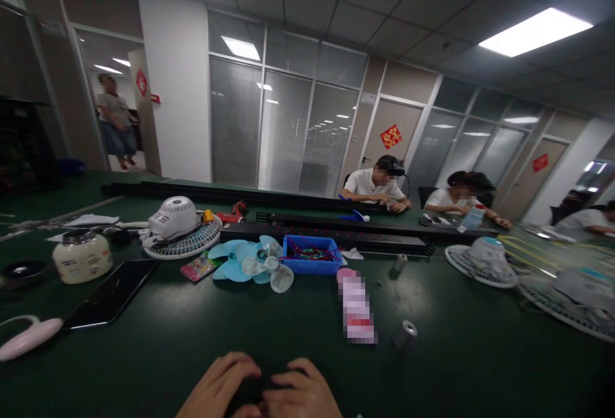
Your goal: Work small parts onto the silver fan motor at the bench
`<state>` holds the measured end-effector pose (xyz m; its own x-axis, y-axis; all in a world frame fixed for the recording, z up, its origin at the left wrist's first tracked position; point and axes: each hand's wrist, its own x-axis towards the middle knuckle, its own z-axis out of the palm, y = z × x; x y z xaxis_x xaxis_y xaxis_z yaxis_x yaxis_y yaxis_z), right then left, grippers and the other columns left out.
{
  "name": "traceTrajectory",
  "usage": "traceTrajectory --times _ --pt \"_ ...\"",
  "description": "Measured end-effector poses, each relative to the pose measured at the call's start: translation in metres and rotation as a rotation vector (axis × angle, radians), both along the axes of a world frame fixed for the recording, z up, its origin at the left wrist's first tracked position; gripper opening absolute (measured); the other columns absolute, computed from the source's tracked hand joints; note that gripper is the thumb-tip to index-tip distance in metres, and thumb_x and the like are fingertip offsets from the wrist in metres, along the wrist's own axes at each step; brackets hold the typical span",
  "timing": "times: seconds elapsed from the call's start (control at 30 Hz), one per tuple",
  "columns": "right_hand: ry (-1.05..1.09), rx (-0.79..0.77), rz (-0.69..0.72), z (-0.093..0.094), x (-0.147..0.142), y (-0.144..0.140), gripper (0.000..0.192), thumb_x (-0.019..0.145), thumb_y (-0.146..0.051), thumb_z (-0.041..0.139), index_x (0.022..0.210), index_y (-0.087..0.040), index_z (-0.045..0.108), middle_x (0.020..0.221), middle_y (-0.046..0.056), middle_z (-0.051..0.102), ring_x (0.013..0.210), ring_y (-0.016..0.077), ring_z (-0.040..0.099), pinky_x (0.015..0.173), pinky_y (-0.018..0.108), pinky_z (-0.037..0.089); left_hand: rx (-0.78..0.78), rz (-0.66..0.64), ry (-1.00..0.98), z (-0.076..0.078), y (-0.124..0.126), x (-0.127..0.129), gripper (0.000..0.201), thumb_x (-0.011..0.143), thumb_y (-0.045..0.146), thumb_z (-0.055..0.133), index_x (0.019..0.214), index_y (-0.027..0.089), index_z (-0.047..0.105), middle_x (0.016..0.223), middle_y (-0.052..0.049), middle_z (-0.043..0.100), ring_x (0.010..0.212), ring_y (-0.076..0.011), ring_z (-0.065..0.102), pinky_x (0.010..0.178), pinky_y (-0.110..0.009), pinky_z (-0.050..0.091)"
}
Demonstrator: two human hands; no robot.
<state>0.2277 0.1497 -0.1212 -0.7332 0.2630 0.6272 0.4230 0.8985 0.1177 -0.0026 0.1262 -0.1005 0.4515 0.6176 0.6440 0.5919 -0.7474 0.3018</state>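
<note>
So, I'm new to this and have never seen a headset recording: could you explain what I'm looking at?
Of course. There is no machine: one person works bare-handed, and this single picture comes from a camera on their head, looking forward and down. At the bottom edge are their left hand and right hand, close together with fingers curled. The space between them is dark, so I can't tell whether anything is held. On the green table beyond lie light blue fan blades, a blue tray of wires, and a small metal cylinder. Over to the left are a jar and a dark, flat tablet. Other people sit across the table.
</note>
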Motion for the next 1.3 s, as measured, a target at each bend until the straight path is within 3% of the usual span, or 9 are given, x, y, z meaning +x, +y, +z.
traceTrajectory --times 0.1,0.17,0.23,0.33,0.43,0.6,0.9,1.1,1.3 --pt "0.066 -0.085 -0.134 0.045 0.047 -0.012 0.024 0.096 -0.024 0.047 0.107 -0.025 0.068 0.101 -0.003 0.076 0.092 0.0098 0.068 0.082 0.023 0.050 -0.002 0.015 0.031 0.007 -0.006 0.001 0.030 0.086 0.036 0.064 0.114 0.028 0.059 0.106 -0.003 0.071 0.093 -0.0179 0.069 0.079 -0.022 0.058" --pt "0.124 -0.081 -0.333 0.075 0.094 -0.017 0.029 0.096 -0.018 0.045 0.115 -0.024 0.066 0.108 0.000 0.074 0.098 0.0120 0.068 0.086 0.026 0.051 -0.010 0.014 0.036 0.011 -0.010 0.001 0.030 0.086 0.036 0.064 0.114 0.028 0.059 0.106 -0.003 0.070 0.092 -0.0174 0.070 0.078 -0.022 0.058" --pt "0.182 -0.014 -0.575 0.093 0.147 -0.017 0.029 0.095 -0.018 0.045 0.114 -0.022 0.067 0.107 0.003 0.074 0.096 0.0160 0.068 0.086 0.031 0.052 -0.038 0.014 0.043 0.015 -0.013 0.003 0.029 0.086 0.036 0.064 0.114 0.028 0.059 0.106 -0.002 0.070 0.091 -0.0172 0.069 0.078 -0.022 0.058" --pt "0.197 0.068 -0.858 0.095 0.212 -0.011 0.030 0.095 -0.027 0.046 0.114 -0.020 0.069 0.107 0.007 0.074 0.095 0.0224 0.069 0.085 0.038 0.053 -0.096 0.040 0.058 0.019 -0.014 0.007 0.026 0.087 0.035 0.063 0.113 0.028 0.060 0.106 -0.002 0.069 0.093 -0.0170 0.069 0.081 -0.025 0.058" --pt "0.173 0.062 -0.973 0.078 0.247 -0.005 0.033 0.096 -0.032 0.044 0.111 -0.019 0.071 0.105 0.007 0.074 0.094 0.0239 0.069 0.084 0.039 0.054 -0.103 0.062 0.058 0.020 -0.014 0.012 0.024 0.089 0.036 0.061 0.111 0.027 0.061 0.104 -0.002 0.069 0.091 -0.0170 0.069 0.080 -0.026 0.059" --pt "0.176 -0.045 -0.975 0.057 0.255 -0.001 0.036 0.096 -0.037 0.042 0.114 -0.020 0.069 0.107 0.005 0.074 0.096 0.0226 0.069 0.085 0.038 0.056 -0.081 0.078 0.062 0.021 -0.013 0.013 0.022 0.090 0.035 0.059 0.111 0.027 0.060 0.102 -0.002 0.069 0.092 -0.0171 0.068 0.081 -0.026 0.058" --pt "0.242 -0.040 -0.917 0.059 0.247 -0.005 0.046 0.097 -0.049 0.036 0.113 -0.023 0.070 0.105 0.005 0.074 0.093 0.0220 0.071 0.081 0.036 0.058 -0.089 -0.006 0.086 0.020 -0.009 0.010 0.022 0.090 0.031 0.058 0.112 0.026 0.059 0.101 -0.003 0.069 0.088 -0.0168 0.068 0.076 -0.024 0.058" --pt "0.280 -0.124 -0.976 0.055 0.244 -0.006 0.043 0.095 -0.050 0.040 0.116 -0.024 0.068 0.109 0.005 0.073 0.096 0.0229 0.070 0.084 0.038 0.056 -0.165 -0.005 0.081 0.027 -0.012 0.011 0.021 0.091 0.029 0.058 0.111 0.025 0.060 0.103 -0.004 0.068 0.092 -0.0176 0.067 0.081 -0.027 0.056" --pt "0.345 -0.237 -1.028 0.061 0.237 -0.005 0.040 0.092 -0.050 0.043 0.106 -0.024 0.071 0.103 0.004 0.075 0.090 0.0237 0.071 0.079 0.037 0.058 -0.181 -0.026 0.091 0.031 -0.014 0.012 0.022 0.091 0.030 0.058 0.112 0.025 0.060 0.103 -0.004 0.067 0.091 -0.0173 0.066 0.080 -0.026 0.056"
